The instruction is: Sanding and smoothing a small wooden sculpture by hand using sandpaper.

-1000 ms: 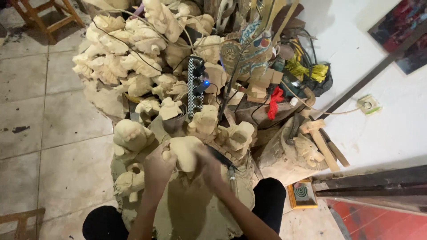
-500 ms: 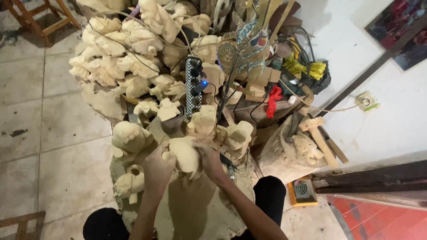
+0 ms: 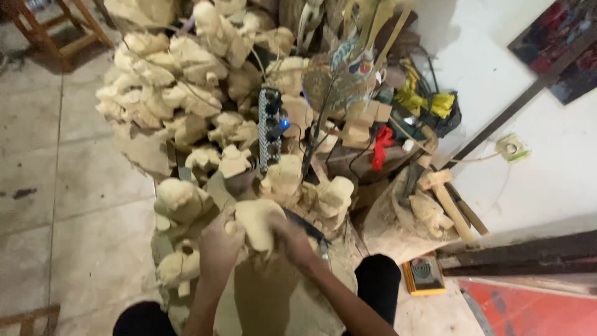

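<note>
Head view: heap of pale carvings [image 3: 186, 93] crowds the work block [image 3: 273, 298]. Rounded carving [image 3: 258, 221] sits on that block, clasped by left hand [image 3: 217, 246] and right hand [image 3: 292, 239]. Risk: a slip knocks neighbouring figures [image 3: 177, 202], or snags the power strip [image 3: 270, 127] cable.

flat yellow-rimmed box [image 3: 423, 275], maybe package, beside right knee.
</note>
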